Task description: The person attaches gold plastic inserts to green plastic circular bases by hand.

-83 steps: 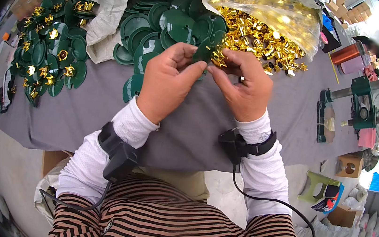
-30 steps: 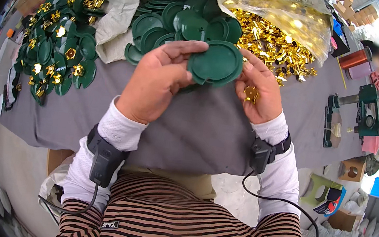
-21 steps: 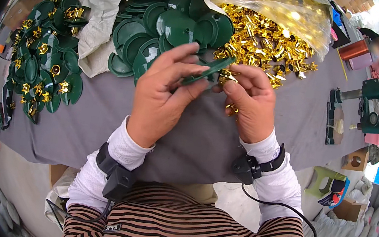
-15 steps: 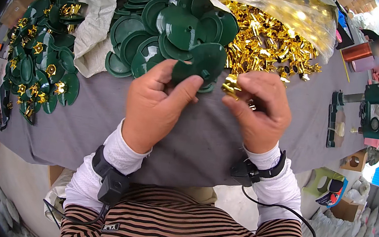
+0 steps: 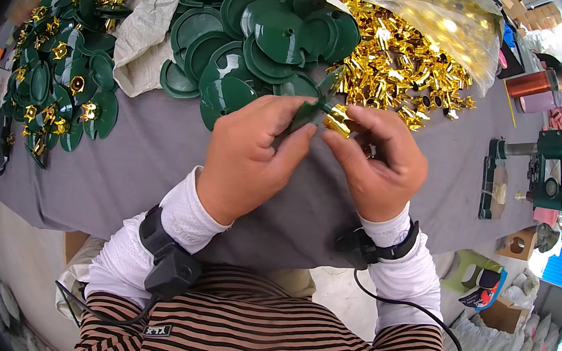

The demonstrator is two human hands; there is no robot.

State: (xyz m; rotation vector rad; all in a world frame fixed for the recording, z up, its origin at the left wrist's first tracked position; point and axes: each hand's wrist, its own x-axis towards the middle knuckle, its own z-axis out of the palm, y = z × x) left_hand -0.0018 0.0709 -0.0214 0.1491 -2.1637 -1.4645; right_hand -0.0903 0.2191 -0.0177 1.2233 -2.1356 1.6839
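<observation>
My left hand [image 5: 252,154] is closed on a dark green disc [image 5: 307,114], which is turned nearly edge-on. Between the thumb and fingers of my right hand [image 5: 385,157] is a shiny gold fitting [image 5: 338,121]. The fitting meets the middle of the disc's right face, where a small stub sits. More gold shows in the curl of my right fingers, too hidden to make out. Just beyond my hands lie a pile of loose green discs [image 5: 280,35] and a heap of gold fittings [image 5: 408,58].
At the left lies a heap of green discs with gold fittings on them [image 5: 102,69]. A crumpled whitish sack [image 5: 146,26] separates it from the loose discs. Clear plastic [image 5: 447,20] covers part of the gold heap. A green metal device [image 5: 550,170] stands beyond the grey cloth's [image 5: 149,159] right side.
The green disc has turned from showing its face to nearly edge-on. My hands have come together, and the gold fitting now meets the disc's centre.
</observation>
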